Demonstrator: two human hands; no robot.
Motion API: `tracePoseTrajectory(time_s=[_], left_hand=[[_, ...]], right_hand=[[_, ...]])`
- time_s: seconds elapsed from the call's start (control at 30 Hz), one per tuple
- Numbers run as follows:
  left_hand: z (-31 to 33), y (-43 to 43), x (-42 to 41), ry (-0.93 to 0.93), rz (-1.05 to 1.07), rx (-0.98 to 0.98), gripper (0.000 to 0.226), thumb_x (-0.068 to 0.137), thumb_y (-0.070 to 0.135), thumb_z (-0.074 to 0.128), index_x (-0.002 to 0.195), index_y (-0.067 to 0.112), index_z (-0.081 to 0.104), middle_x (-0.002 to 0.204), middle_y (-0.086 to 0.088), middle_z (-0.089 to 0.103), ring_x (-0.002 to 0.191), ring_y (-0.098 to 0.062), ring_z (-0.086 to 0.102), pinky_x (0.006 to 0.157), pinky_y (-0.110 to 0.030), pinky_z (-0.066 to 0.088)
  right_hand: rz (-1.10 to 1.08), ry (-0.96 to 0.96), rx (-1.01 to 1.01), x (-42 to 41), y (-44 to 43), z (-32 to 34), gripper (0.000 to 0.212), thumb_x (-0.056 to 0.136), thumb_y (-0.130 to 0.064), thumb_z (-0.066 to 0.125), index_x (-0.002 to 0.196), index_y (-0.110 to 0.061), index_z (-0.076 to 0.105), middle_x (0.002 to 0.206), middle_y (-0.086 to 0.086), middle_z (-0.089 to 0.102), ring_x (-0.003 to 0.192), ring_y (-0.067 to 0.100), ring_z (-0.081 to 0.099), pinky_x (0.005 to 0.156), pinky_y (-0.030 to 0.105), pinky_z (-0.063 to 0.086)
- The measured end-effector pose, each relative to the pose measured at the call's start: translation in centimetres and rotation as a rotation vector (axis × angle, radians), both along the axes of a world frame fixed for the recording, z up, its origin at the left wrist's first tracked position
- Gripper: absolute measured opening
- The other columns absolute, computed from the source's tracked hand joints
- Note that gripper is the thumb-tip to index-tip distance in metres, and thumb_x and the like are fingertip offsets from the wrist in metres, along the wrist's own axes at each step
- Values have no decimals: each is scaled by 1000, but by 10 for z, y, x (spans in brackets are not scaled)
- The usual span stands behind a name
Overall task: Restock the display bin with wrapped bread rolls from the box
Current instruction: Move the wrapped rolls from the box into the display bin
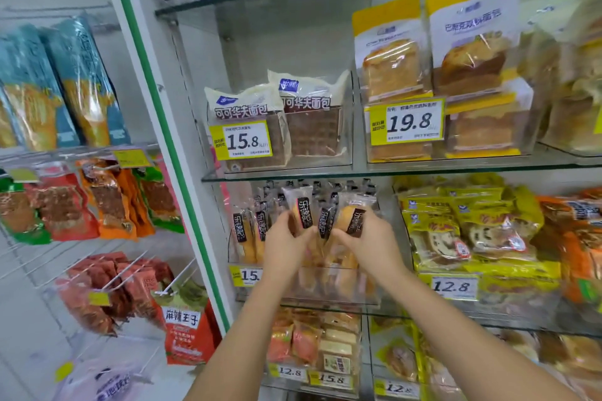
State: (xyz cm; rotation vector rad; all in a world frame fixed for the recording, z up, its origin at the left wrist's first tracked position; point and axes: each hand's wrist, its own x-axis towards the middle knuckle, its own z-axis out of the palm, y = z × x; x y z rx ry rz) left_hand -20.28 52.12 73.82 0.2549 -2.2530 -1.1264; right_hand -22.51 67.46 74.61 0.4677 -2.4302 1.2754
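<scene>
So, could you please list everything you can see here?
bread rolls: several, golden with black labels, in the bin
bin: one, clear, centre shelf
waffle bread bags: two, white and brown, shelf above
toast bags: several, yellow-topped, upper right
yellow bags: several, right of the bin
snack packs: many, red, orange, green, left rack
price tags: several, yellow and white, bin fronts
left hand: one, bare, gripping a roll
right hand: one, bare, gripping a roll

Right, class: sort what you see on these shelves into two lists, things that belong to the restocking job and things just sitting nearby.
Job: left hand and right hand, each gripping one of the wrapped bread rolls; clear display bin. The box is out of view.

Just nearby: waffle bread packs; yellow-topped loaf bags; yellow snack packs; hanging red pouches.
</scene>
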Motion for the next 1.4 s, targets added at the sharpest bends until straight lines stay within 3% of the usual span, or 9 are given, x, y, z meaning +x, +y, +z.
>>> tracePoseTrajectory(time_s=[0.13, 0.33, 0.47, 0.57, 0.73, 1.0, 1.17, 1.3, 1.4], left_hand=[[3, -2, -12, -92, 8, -34, 21, 83, 28, 69, 97, 16, 58, 85, 6, 64, 79, -11, 60, 66, -20, 41], [7, 4, -33, -289, -49, -148, 37, 83, 29, 69, 113, 11, 57, 104, -2, 66, 96, -20, 63, 86, -33, 52], [4, 5, -42, -424, -18, -177, 42, 85, 31, 67, 117, 7, 53, 110, -8, 63, 86, -14, 54, 76, -27, 47], [-1, 4, -47, -480, 4, -171, 30, 83, 31, 69, 98, 9, 54, 94, -6, 63, 78, -17, 58, 74, -33, 53], [-5, 9, -51, -566, -3, -224, 33, 79, 29, 73, 95, 2, 62, 86, -8, 66, 76, -21, 62, 68, -31, 52], [-14, 16, -57, -715, 18, -333, 39, 81, 34, 72, 99, 2, 60, 95, -11, 68, 88, -24, 67, 76, -31, 55], [-2, 21, -56, -798, 17, -426, 39, 79, 40, 72, 91, 5, 59, 71, -3, 59, 88, -23, 68, 74, -30, 52], [4, 20, -52, -804, 63, -551, 43, 79, 46, 69, 95, 6, 62, 82, -6, 66, 82, -21, 69, 66, -30, 51], [8, 21, -46, -741, 127, -593, 42, 81, 47, 67, 84, 5, 61, 94, -8, 67, 84, -24, 68, 66, -31, 52]], right_hand=[[-51, -113, 116, -30, -14, -11, 44, 78, -35, 73, 110, -11, 55, 97, 4, 67, 91, 23, 65, 67, 25, 46], [-67, -299, 196, -56, -31, -7, 42, 73, -36, 75, 98, -5, 61, 84, 6, 67, 73, 22, 65, 55, 25, 48], [-94, -453, 277, -60, -37, -4, 33, 79, -40, 71, 81, -10, 59, 74, 3, 58, 71, 21, 60, 54, 24, 43], [-107, -527, 260, -61, -41, -12, 29, 83, -39, 68, 84, -11, 58, 67, 0, 54, 64, 17, 58, 51, 23, 42], [-107, -624, 358, -65, -41, -34, 12, 83, -22, 62, 77, -12, 59, 87, 4, 67, 78, 22, 66, 54, 25, 45], [-107, -638, 490, -72, -40, -37, 21, 84, -12, 60, 65, -11, 51, 73, 2, 59, 71, 18, 62, 43, 25, 40], [-12, -694, 634, -70, -30, -28, 14, 91, -11, 54, 102, -6, 61, 83, 4, 57, 81, 19, 64, 45, 25, 40], [29, -640, 691, -65, -26, -19, 19, 89, -11, 54, 70, -6, 50, 71, 4, 52, 69, 19, 56, 45, 25, 40], [-29, -424, 525, -59, -12, -11, 29, 87, -15, 59, 62, -11, 45, 67, 3, 53, 70, 22, 58, 56, 27, 46]])
